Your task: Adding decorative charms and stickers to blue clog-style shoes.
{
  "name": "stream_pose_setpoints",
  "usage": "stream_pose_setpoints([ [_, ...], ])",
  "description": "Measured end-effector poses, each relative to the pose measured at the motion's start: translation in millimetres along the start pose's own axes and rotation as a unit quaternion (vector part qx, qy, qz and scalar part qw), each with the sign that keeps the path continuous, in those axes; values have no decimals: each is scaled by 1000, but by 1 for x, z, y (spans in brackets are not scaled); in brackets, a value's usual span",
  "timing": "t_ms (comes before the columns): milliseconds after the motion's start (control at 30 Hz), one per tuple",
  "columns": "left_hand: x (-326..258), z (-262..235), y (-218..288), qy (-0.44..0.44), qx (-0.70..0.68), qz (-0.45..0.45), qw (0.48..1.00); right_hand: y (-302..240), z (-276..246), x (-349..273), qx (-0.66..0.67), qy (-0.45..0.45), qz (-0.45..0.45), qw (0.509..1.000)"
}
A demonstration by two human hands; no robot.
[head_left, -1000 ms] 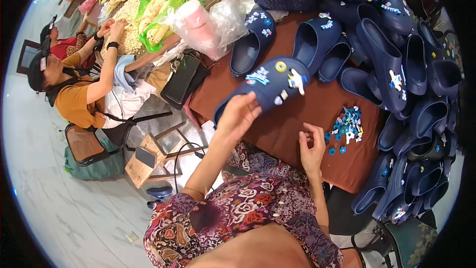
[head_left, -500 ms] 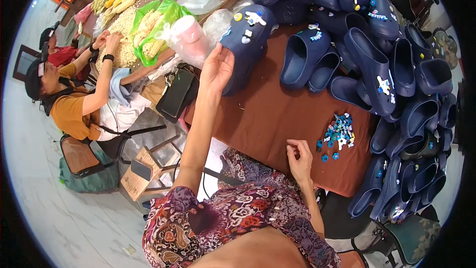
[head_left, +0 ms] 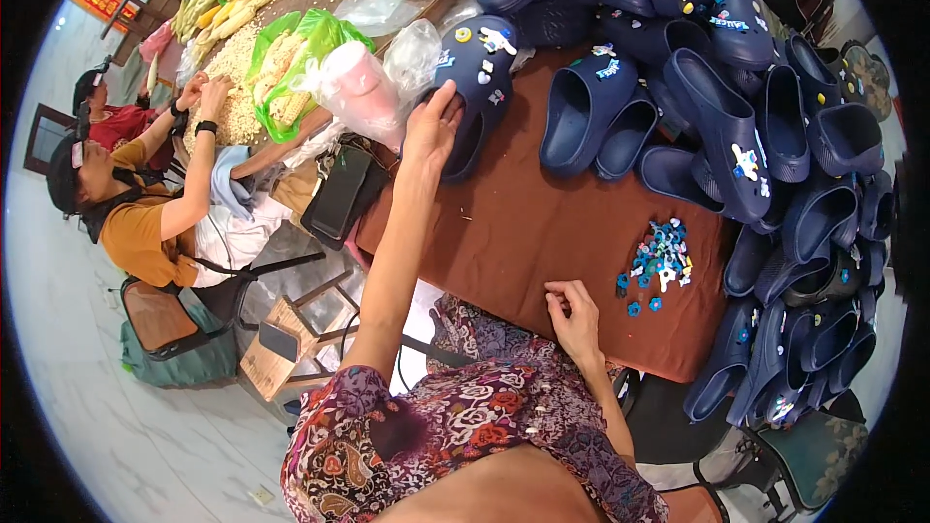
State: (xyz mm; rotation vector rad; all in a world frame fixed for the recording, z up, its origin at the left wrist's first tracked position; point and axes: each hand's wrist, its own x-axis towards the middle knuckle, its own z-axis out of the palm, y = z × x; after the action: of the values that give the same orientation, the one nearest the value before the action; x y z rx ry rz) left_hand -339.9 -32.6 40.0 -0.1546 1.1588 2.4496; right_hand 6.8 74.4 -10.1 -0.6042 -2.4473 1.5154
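Note:
A navy clog (head_left: 475, 73) with white and yellow charms stands at the left side of the brown-covered table, toe pointing away. My left hand (head_left: 432, 126) reaches forward and grips the clog's left side; some fingertips rest against its wall. Close to the table's near edge, my right hand (head_left: 575, 318) lies with fingers loosely bent and thumb apart, holding nothing. Right of it is a small pile of blue, white and black shoe charms (head_left: 663, 257). A pair of navy clogs (head_left: 587, 116) sits beyond the bare cloth.
Many navy clogs (head_left: 804, 223) are heaped along the right and far sides. A pink item in a clear bag (head_left: 354, 82) and a black phone-like slab (head_left: 339, 196) lie left. Corn cobs in a green bag (head_left: 291, 68) lie near a person in orange (head_left: 145, 218).
The clog has come down a little and turned more upright, with my left hand still at its side. My right hand has shifted slightly left.

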Motion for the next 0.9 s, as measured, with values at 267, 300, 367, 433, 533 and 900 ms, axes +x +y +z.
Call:
stream_pose_setpoints([
  [267,-11,-2,-9,-29,144,49,988,7,1,1,0,3,-4,1000],
  [300,-12,-3,-11,-30,144,47,988,7,1,1,-2,-1,-8,1000],
  [367,-14,-6,-14,-43,233,116,964,7,1,3,-5,-4,-12,1000],
  [433,-20,-3,-15,-44,246,123,960,8,3,3,-5,-6,-21,1000],
  [533,-31,7,-16,-28,301,146,942,9,1,2,-7,-8,-19,1000],
  [900,-13,3,-13,-33,137,232,963,11,3,2,-29,-20,-15,999],
])
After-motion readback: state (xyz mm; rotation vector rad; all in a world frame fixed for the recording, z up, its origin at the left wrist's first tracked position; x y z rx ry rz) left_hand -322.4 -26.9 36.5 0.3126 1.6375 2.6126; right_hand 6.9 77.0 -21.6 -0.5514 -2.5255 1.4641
